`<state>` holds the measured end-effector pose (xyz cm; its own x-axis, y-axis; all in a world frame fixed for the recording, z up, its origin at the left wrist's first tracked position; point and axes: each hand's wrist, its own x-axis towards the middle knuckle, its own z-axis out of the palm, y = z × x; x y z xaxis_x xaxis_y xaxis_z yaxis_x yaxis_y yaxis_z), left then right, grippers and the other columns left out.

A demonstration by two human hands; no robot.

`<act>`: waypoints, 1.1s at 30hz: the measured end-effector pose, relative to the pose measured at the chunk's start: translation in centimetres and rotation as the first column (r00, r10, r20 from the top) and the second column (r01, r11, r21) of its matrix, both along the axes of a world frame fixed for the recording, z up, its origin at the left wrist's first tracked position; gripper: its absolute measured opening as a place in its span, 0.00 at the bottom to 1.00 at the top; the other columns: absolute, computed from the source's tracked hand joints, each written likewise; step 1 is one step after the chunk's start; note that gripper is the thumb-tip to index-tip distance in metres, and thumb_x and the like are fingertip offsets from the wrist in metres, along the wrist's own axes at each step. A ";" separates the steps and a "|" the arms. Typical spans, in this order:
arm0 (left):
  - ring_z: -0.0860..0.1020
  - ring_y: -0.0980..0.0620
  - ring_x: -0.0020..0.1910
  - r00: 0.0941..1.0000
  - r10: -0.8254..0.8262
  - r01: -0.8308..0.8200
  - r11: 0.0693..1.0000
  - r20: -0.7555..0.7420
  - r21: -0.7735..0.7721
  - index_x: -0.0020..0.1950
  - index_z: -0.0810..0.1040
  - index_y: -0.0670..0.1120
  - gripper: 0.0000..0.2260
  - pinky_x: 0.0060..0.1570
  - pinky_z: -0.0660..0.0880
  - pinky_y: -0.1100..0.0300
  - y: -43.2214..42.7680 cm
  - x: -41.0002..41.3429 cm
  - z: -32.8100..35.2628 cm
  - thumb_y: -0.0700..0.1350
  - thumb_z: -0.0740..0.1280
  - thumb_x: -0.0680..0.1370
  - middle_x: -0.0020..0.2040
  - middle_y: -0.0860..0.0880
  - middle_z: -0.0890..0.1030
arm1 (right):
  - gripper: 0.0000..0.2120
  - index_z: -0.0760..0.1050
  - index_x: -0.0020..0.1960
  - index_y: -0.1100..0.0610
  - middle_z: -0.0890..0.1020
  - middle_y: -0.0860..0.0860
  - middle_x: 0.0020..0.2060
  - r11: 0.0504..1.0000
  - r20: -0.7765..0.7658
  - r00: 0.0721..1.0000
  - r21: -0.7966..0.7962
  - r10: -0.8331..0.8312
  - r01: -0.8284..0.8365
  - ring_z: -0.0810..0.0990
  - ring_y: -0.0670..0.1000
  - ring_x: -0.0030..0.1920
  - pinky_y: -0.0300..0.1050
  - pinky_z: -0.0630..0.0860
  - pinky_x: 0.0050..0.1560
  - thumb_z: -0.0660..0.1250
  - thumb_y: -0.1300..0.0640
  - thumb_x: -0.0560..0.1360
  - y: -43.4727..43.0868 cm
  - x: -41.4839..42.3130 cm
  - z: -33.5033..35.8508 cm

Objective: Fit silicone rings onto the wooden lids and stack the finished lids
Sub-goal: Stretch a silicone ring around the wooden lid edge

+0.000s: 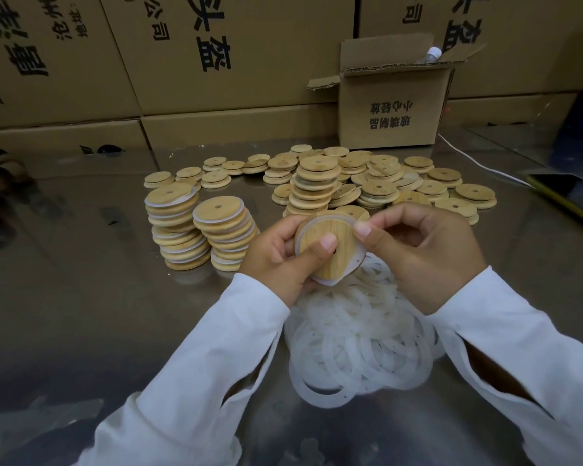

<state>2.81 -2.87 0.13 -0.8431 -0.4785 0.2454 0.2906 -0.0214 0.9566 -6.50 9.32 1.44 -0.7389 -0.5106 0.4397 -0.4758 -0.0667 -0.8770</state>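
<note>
Clock positions are being read from the held lid.

1. Steel table (81, 297): being used as the bearing surface for everything listed; a wall of printed cartons (216, 62) is being shown behind it, from 9 through 12 to 3 o'clock.
2. Finished stacks (172, 227): two leaning columns of ringed lids are being kept just beside each other at 9 o'clock, near the left hand.
3. Left hand (276, 253): being closed round the wooden lid (330, 260); the thumb is being pressed on the lid's face, and the fingers are being curled behind its left rim.
4. Wooden lid: being held clear of the table between both hands, face tilted toward the camera, above the far edge of the ring heap.
5. Silicone ring (349, 269): being shown as a white band round the lid's rim; at 5 o'clock it is standing off the wood.
6. Loose rings (357, 341): being heaped on the table at 6 o'clock, between the two white sleeves (199, 364).
7. Right hand (428, 260): the ring is being pinched between thumb and forefinger at the lid's 1 o'clock edge; the other fingers are being kept curled.
8. Loose lids (377, 183): being spread from 12 to 2 o'clock, some in short stacks.
9. Small carton (394, 105): being left open-flapped at 1 o'clock, behind the loose lids; a bottle (429, 55) is showing above its rim.
10. White cable (478, 164): being run at 2 o'clock toward a flat dark device (566, 196) at 3 o'clock.
</note>
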 end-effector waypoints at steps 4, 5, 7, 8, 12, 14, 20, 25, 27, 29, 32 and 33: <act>0.80 0.58 0.34 0.989 0.149 -0.141 0.959 0.016 -0.245 0.42 0.78 0.48 0.06 0.35 0.77 0.65 0.4 -0.2 -0.7 0.41 0.73 0.70 0.32 0.54 0.81 | 0.06 0.78 0.31 0.49 0.81 0.41 0.29 0.996 0.030 0.997 0.041 -0.074 0.073 0.77 0.40 0.31 0.31 0.73 0.35 0.73 0.54 0.65 -0.3 -0.1 -0.9; 0.79 0.58 0.34 0.983 0.181 -0.170 0.951 0.019 -0.258 0.41 0.78 0.48 0.06 0.35 0.76 0.66 0.5 -0.3 -0.9 0.39 0.72 0.71 0.32 0.54 0.81 | 0.05 0.78 0.31 0.49 0.81 0.41 0.29 0.994 0.040 0.995 0.051 -0.096 0.094 0.78 0.41 0.31 0.33 0.74 0.36 0.73 0.52 0.64 -0.4 -0.2 -1.1; 0.80 0.58 0.34 0.971 0.236 -0.223 0.942 0.025 -0.251 0.41 0.78 0.49 0.08 0.36 0.77 0.65 0.5 -0.5 -1.1 0.36 0.70 0.72 0.33 0.54 0.81 | 0.06 0.79 0.32 0.49 0.82 0.42 0.31 0.988 0.036 0.989 0.069 -0.143 0.140 0.79 0.42 0.33 0.37 0.76 0.38 0.73 0.48 0.60 -0.6 -0.1 -1.4; 0.80 0.57 0.35 0.965 0.261 -0.247 0.941 0.030 -0.230 0.41 0.78 0.50 0.08 0.37 0.77 0.64 0.4 -0.6 -1.1 0.37 0.70 0.72 0.35 0.52 0.82 | 0.06 0.79 0.33 0.49 0.82 0.43 0.31 0.985 0.026 0.987 0.076 -0.159 0.156 0.80 0.43 0.34 0.38 0.76 0.39 0.73 0.47 0.60 -0.7 -0.1 -1.5; 0.80 0.52 0.38 0.942 0.329 -0.314 0.932 0.063 -0.183 0.43 0.78 0.50 0.06 0.42 0.78 0.56 0.2 -0.7 -1.1 0.39 0.69 0.73 0.38 0.48 0.82 | 0.04 0.78 0.32 0.48 0.81 0.42 0.30 0.983 -0.071 0.988 0.113 -0.135 0.142 0.78 0.40 0.33 0.31 0.74 0.37 0.73 0.52 0.63 -0.8 0.1 -1.9; 0.80 0.52 0.38 0.938 0.340 -0.322 0.927 0.068 -0.191 0.43 0.77 0.49 0.06 0.42 0.78 0.56 0.3 -0.7 -1.1 0.39 0.68 0.73 0.38 0.48 0.82 | 0.05 0.78 0.32 0.48 0.81 0.43 0.28 0.985 -0.099 0.989 0.120 -0.111 0.122 0.78 0.40 0.32 0.29 0.73 0.36 0.73 0.55 0.65 -0.9 0.1 -1.9; 0.80 0.56 0.35 0.949 0.303 -0.285 0.942 0.091 -0.176 0.43 0.76 0.49 0.06 0.38 0.78 0.63 0.4 -0.6 -1.1 0.38 0.70 0.72 0.36 0.50 0.82 | 0.06 0.78 0.31 0.48 0.80 0.42 0.29 0.974 -0.183 0.972 0.145 -0.146 0.173 0.78 0.40 0.34 0.35 0.75 0.38 0.71 0.54 0.66 -0.8 0.1 -2.0; 0.80 0.54 0.38 0.951 0.299 -0.280 0.940 0.077 -0.195 0.43 0.76 0.50 0.09 0.40 0.78 0.62 0.5 -0.6 -1.2 0.37 0.71 0.71 0.38 0.50 0.82 | 0.06 0.77 0.31 0.46 0.78 0.45 0.35 0.990 -0.165 0.985 0.124 -0.052 0.073 0.77 0.42 0.34 0.32 0.72 0.39 0.72 0.53 0.65 -1.0 0.2 -1.9; 0.81 0.53 0.39 0.952 0.298 -0.279 0.939 0.069 -0.204 0.43 0.75 0.50 0.08 0.41 0.79 0.62 0.4 -0.5 -1.1 0.38 0.70 0.71 0.39 0.49 0.82 | 0.07 0.77 0.31 0.44 0.75 0.44 0.38 0.993 -0.115 0.992 0.103 -0.050 0.062 0.75 0.44 0.35 0.35 0.72 0.40 0.72 0.53 0.65 -1.1 0.3 -2.0; 0.81 0.55 0.38 0.956 0.286 -0.266 0.941 0.069 -0.208 0.43 0.76 0.50 0.08 0.40 0.78 0.63 0.4 -0.5 -1.1 0.38 0.70 0.71 0.38 0.49 0.82 | 0.09 0.76 0.30 0.44 0.73 0.44 0.39 0.993 -0.084 0.995 0.102 -0.050 0.058 0.73 0.42 0.35 0.32 0.70 0.39 0.72 0.54 0.66 -1.2 0.2 -2.1; 0.81 0.57 0.36 0.965 0.256 -0.242 0.955 0.063 -0.170 0.44 0.77 0.49 0.06 0.39 0.78 0.64 0.5 -0.5 -1.0 0.38 0.70 0.72 0.37 0.50 0.82 | 0.10 0.74 0.31 0.46 0.72 0.44 0.39 0.993 -0.044 0.999 0.112 -0.016 0.021 0.73 0.39 0.35 0.26 0.68 0.37 0.70 0.57 0.69 -1.2 0.1 -2.2; 0.81 0.57 0.36 0.966 0.250 -0.238 0.958 0.059 -0.157 0.44 0.77 0.48 0.06 0.40 0.78 0.64 0.6 -0.5 -1.0 0.38 0.69 0.72 0.37 0.49 0.83 | 0.11 0.74 0.32 0.47 0.72 0.44 0.39 0.993 -0.038 0.999 0.114 -0.009 0.013 0.73 0.40 0.36 0.26 0.68 0.37 0.69 0.58 0.70 -1.2 0.1 -2.2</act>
